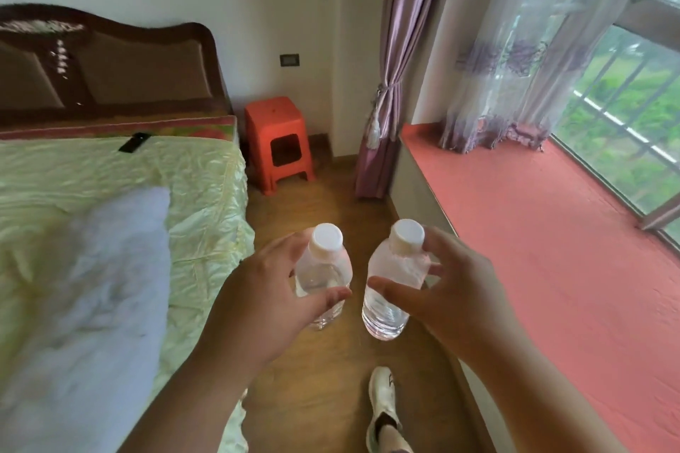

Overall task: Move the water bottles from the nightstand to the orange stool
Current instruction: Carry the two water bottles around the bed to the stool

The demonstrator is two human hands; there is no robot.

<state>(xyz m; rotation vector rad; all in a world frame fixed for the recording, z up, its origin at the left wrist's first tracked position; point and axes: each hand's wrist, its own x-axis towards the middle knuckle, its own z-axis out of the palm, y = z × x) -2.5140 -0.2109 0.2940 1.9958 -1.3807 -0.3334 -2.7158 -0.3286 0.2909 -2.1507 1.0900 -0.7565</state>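
Observation:
I carry two clear water bottles with white caps above the wooden floor. My left hand (265,290) grips the left bottle (325,268) round its body. My right hand (452,290) grips the right bottle (393,276) the same way, thumb in front. Both bottles are upright and a little apart. The orange stool (277,136) stands ahead in the corner beside the bed's headboard, its top bare. The nightstand is out of view.
A bed (121,195) with a pale green cover and a white pillow fills the left; a black remote (134,142) lies on it. A red window ledge (533,232) runs along the right. Purple curtains (390,85) hang beyond. My white shoe (382,390) is on the floor strip between.

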